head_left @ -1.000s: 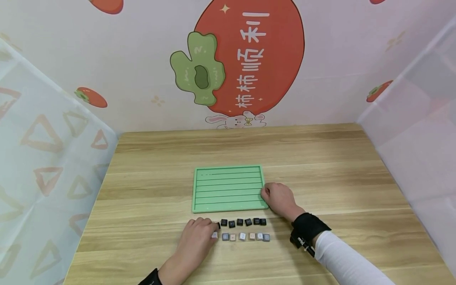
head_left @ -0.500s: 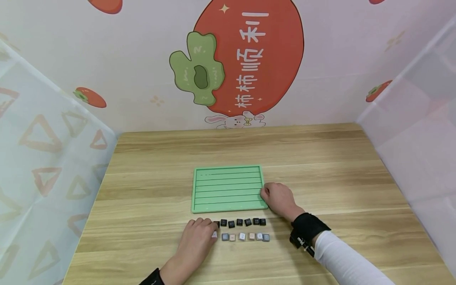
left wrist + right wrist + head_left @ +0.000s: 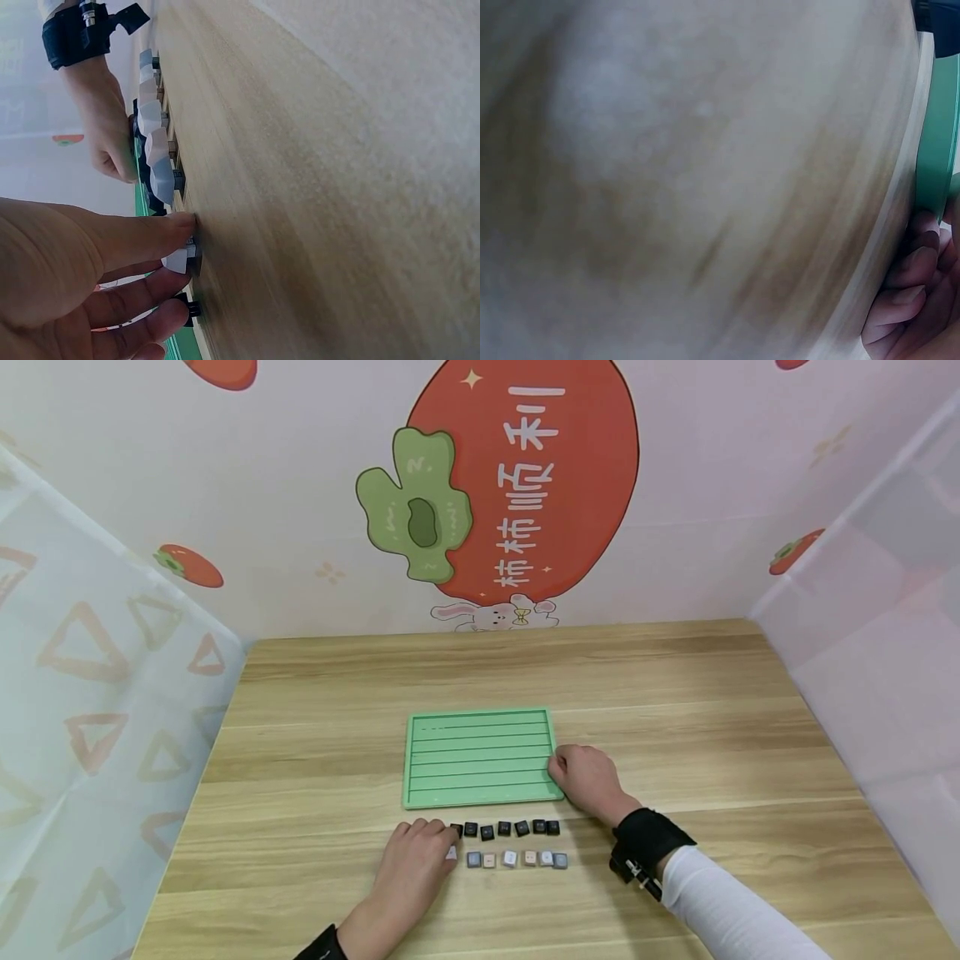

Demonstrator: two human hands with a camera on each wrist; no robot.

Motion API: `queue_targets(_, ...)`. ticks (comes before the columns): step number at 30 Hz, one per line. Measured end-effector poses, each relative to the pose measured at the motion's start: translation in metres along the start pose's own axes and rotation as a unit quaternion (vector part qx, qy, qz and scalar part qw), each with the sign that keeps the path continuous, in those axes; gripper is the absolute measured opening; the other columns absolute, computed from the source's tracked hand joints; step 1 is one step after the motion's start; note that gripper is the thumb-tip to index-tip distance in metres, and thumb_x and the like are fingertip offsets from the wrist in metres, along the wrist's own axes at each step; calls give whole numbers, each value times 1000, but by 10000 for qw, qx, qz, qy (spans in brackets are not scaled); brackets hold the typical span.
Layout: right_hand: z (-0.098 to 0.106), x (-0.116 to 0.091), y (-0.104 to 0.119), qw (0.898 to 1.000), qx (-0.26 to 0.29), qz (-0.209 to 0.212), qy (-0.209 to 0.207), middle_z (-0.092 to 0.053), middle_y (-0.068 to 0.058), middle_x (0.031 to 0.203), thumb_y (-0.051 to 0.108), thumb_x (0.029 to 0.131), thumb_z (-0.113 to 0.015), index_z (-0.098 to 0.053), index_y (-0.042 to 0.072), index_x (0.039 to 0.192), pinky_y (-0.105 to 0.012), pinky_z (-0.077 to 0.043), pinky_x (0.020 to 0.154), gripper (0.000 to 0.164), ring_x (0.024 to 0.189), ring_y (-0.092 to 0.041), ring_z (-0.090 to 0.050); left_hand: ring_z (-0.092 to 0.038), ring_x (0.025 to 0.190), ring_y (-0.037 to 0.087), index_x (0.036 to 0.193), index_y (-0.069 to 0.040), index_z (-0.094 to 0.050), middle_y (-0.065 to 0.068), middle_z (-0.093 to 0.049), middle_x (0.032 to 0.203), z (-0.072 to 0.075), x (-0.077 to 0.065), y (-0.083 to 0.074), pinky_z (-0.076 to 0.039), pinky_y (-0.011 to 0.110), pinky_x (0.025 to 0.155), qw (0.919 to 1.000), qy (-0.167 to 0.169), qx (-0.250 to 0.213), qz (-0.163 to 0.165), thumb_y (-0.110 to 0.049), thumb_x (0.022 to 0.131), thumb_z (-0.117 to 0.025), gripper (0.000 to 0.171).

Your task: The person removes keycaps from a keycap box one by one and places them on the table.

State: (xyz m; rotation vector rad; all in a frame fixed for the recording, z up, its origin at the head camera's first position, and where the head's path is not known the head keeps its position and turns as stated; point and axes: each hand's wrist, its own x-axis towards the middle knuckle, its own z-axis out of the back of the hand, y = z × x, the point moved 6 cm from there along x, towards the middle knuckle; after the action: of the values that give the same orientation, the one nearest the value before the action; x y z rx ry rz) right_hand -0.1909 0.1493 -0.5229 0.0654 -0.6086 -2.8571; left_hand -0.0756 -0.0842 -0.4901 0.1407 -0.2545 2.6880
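Observation:
My left hand point(image 3: 417, 860) is at the left end of two rows of small keycaps. Its thumb and index finger pinch a white keycap point(image 3: 177, 260) standing on the tabletop, as the left wrist view shows. A black keycap point(image 3: 192, 308) sits close by the other fingers. My right hand point(image 3: 588, 779) grips the right edge of a flat green tray point(image 3: 480, 760) with ridged lines across it. In the right wrist view its fingers point(image 3: 911, 292) curl at the rim of the tray, with the thumb over the top.
A row of black keycaps point(image 3: 505, 828) lies just in front of the tray. Nearer is a row of white, pink and grey-blue keycaps point(image 3: 510, 858). The wooden table point(image 3: 315, 727) ends at a printed back wall point(image 3: 300, 493), with light cloth panels at both sides.
The black keycap beside my left fingertips has shifted very slightly left. Both hands, the tray and the other keycaps stay practically where they were.

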Motion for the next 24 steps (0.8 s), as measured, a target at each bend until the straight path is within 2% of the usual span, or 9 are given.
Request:
queue_targets(8,1,-1,1,10000,4,35,-37,-26,6,49,22,90,-47,-36,17,53,-27,-25,46,39,44,-11,-30,-57,72,14,81,-18,-70,-5,-64,78,0,-1,0,-39,30,62,10000,62,-28,7,-26,64,-80,22)
queue_targets(13,3,-2,1,9999,45,45,-79,-26,6,49,22,89,-48,-36,17,53,-27,-25,45,39,44,-11,-30,-57,71,14,81,-18,-69,-5,-64,77,2,-1,-1,-39,30,61,9999,-13,-98,54,-29,64,-80,23)
queue_targets(19,4,-2,1,10000,47,11,-64,-28,6,49,23,90,-49,-36,17,53,-27,-25,45,39,44,-12,-31,-57,70,14,84,-16,-70,-4,-65,78,7,0,-2,-38,30,62,9993,-225,-296,99,-39,71,-74,26)
queue_targets(24,5,-2,1,10000,78,-31,9,-29,6,49,23,89,-49,-37,16,53,-27,-26,45,39,44,-12,-32,-58,74,15,86,-16,-71,-4,-66,80,9,4,-2,-40,31,65,9981,-261,-545,134,-42,77,-70,27)
